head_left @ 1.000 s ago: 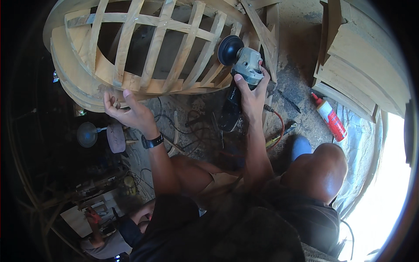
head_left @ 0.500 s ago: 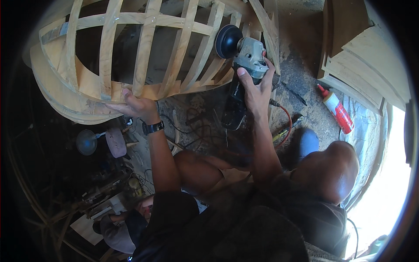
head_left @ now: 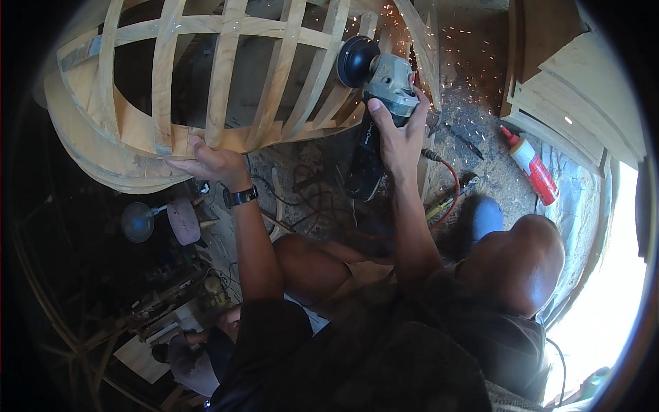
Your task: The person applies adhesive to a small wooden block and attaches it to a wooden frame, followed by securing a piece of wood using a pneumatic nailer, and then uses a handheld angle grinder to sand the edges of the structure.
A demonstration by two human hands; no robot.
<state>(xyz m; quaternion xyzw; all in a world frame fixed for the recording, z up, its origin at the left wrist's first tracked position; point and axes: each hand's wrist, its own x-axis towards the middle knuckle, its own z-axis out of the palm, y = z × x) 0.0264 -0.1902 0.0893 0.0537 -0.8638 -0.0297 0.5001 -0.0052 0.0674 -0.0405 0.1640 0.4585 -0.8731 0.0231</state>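
A curved wooden frame of light slats (head_left: 223, 75) spans the upper left. My left hand (head_left: 216, 167) grips its lower rim, thumb on top and fingers beneath; the fingertips are partly hidden. My right hand (head_left: 403, 141) is wrapped round an angle grinder (head_left: 391, 86) with a grey head and a black body hanging downward. Its dark round disc (head_left: 357, 62) is at the right-hand slats, seemingly touching one, though the exact contact is hidden. Orange sparks (head_left: 467, 51) spray to the right above the grinder.
A red and white bottle (head_left: 534, 168) lies on the floor (head_left: 473, 161) at right, near stacked wooden panels (head_left: 576, 96). An orange hose (head_left: 456, 189) and dark cables (head_left: 319, 196) run below the grinder. A fan (head_left: 137, 222) stands at left. Another person (head_left: 195, 360) sits lower left.
Sparks now fly from the grinder where there were none. The grinder and my right hand have shifted slightly left, and the frame has moved a little left in view.
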